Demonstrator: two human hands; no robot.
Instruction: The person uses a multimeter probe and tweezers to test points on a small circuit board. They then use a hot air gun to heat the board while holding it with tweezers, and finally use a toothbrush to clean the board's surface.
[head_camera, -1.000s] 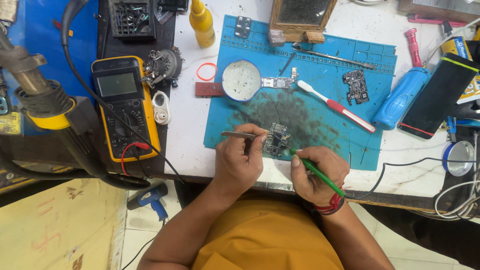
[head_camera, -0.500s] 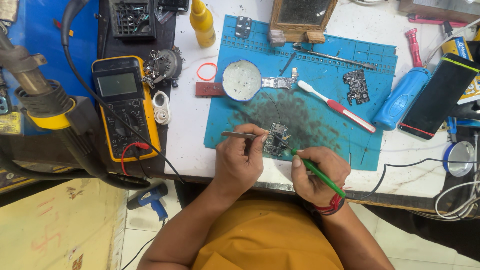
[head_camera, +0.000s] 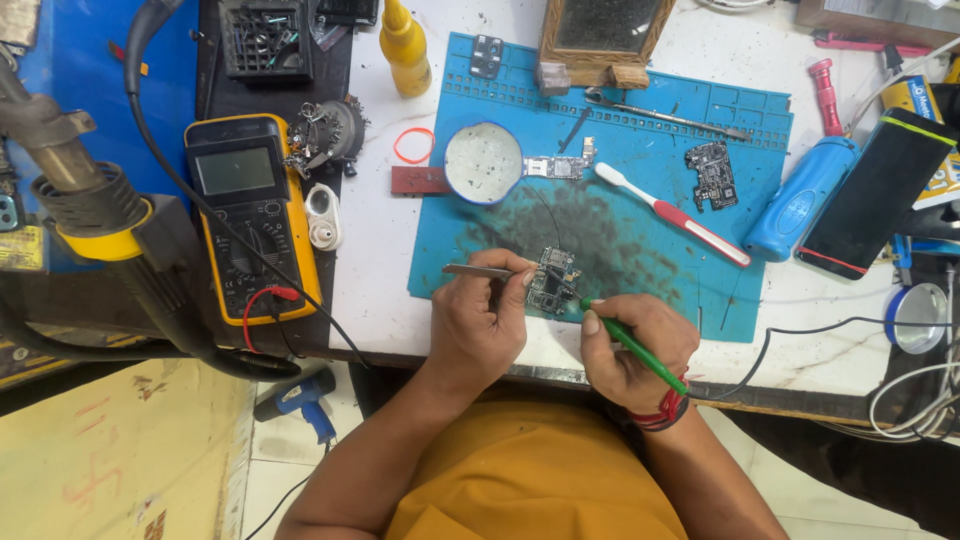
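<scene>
**Circuit board worked on with tweezers and a green tool**

A small circuit board (head_camera: 553, 281) is lain on a stained blue work mat (head_camera: 640, 170), between the two hands. Metal tweezers (head_camera: 478, 270) are pinched in the left hand (head_camera: 483, 325), with their tips pointed toward the board's left edge. A green-handled tool (head_camera: 632, 346) is gripped pen-fashion in the right hand (head_camera: 630, 350), its tip set at the board's lower right corner. Beyond the right hand a red-and-white toothbrush (head_camera: 672, 213) is seen on the mat; beyond the left hand, a round magnifier (head_camera: 483, 163). A yellow multimeter (head_camera: 250, 215) is placed well to the left of the left hand.

Orange shirt (head_camera: 530, 480), bare forearms, red thread band (head_camera: 662, 412) on right wrist
</scene>
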